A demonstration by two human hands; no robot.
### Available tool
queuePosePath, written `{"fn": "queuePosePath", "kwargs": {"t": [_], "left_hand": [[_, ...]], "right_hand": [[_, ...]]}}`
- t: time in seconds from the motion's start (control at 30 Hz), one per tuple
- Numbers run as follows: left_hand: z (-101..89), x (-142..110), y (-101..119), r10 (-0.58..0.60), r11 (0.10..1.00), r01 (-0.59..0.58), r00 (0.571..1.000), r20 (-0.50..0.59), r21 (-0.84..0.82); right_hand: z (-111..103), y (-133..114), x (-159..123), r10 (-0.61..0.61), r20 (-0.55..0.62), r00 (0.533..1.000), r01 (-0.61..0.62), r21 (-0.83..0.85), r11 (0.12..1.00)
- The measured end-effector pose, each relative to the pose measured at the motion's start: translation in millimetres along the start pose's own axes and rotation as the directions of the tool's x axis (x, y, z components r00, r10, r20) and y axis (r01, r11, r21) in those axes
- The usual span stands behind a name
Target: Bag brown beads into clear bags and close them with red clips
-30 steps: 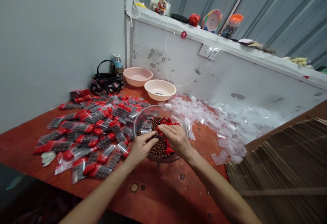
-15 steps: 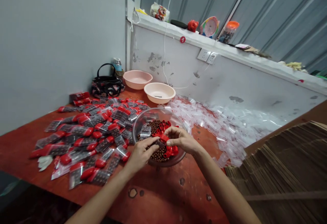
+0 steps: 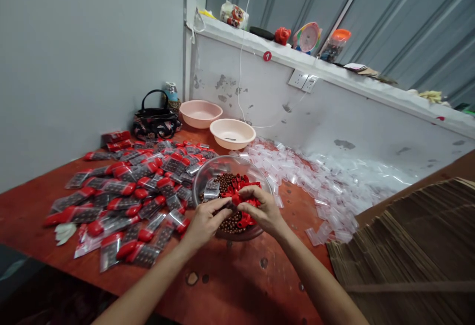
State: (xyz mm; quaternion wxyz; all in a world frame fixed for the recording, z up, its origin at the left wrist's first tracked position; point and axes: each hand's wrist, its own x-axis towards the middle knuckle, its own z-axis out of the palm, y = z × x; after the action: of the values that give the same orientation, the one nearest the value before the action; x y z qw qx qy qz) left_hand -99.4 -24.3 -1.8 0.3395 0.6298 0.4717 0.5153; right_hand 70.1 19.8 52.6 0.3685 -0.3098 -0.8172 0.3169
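Note:
Over the clear plastic bowl my left hand pinches a small dark packet with a red end, partly hidden by the fingers. Just to its right is my right hand, thumb and fingers apart around the red end; whether they touch it is hard to tell. Brown beads lie in the bowl under both hands, together with red plastic pieces and a few small clear bags.
Filled packets with red ends cover the table's left side. Loose clear bags spread to the right. Behind stand a pink basin, a cream basin and a black handbag. Stacked cardboard borders the right.
My right thumb and fingers have spread from their pinch on the red piece. The left hand keeps its hold in nearly the same place. The view has shifted slightly.

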Motion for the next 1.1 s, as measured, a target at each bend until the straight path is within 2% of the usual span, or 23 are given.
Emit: {"fn": "queuePosePath", "kwargs": {"t": [0.07,0.23,0.4,0.5,0.6,0.67,0.7,0.77,0.83,0.9,1.0,1.07,1.1], "left_hand": [[-0.1,-1,-2,0.001,1.0,-0.001,1.0,-0.013,-0.006],[-1.1,-6,-7,0.013,0.999,-0.01,0.995,-0.099,0.035],[1.6,-10,0,0.113,0.992,-0.108,0.991,-0.075,0.066],[4.1,-11,6,0.159,0.986,-0.153,0.984,-0.086,0.069],[4.0,-9,9,0.093,0.995,-0.095,0.99,-0.105,-0.01],[2.0,-7,7,-0.021,0.992,0.005,0.991,-0.129,-0.125],[0.4,-6,5,-0.082,0.98,0.054,0.987,-0.141,-0.191],[-3.0,-5,1,-0.167,0.95,0.116,0.973,-0.159,-0.289],[-5.8,-5,-1,-0.186,0.946,0.131,0.968,-0.167,-0.296],[-6.8,-7,-1,-0.143,0.97,0.106,0.976,-0.165,-0.218],[-5.6,-10,5,-0.013,0.995,0.001,0.992,-0.127,-0.099],[-4.7,-11,9,0.063,0.996,-0.07,0.992,-0.112,-0.06],[-4.8,-10,11,0.093,0.994,-0.098,0.988,-0.12,-0.038]], "right_hand": [[4,3,-1,-0.026,0.021,0.999,0.026,-0.015,1.0],[8,2,-7,-0.106,0.061,0.992,0.116,-0.202,0.973],[7,-5,-12,-0.156,0.165,0.974,0.203,-0.322,0.925],[3,-9,-9,-0.173,0.21,0.962,0.237,-0.331,0.913],[2,-8,-7,-0.135,0.133,0.982,0.156,-0.164,0.974],[3,-4,-9,-0.019,0.066,0.998,0.012,0.099,0.995],[4,-1,-10,0.052,0.053,0.997,-0.064,0.259,0.964],[7,7,-14,0.169,0.072,0.983,-0.181,0.537,0.824],[10,14,-16,0.251,0.094,0.963,-0.246,0.685,0.686],[12,18,-14,0.326,0.086,0.941,-0.284,0.724,0.628],[13,16,-6,0.365,0.098,0.926,-0.33,0.682,0.653],[13,10,0,0.365,0.206,0.908,-0.406,0.649,0.643],[13,6,4,0.366,0.292,0.884,-0.464,0.641,0.611]]}}
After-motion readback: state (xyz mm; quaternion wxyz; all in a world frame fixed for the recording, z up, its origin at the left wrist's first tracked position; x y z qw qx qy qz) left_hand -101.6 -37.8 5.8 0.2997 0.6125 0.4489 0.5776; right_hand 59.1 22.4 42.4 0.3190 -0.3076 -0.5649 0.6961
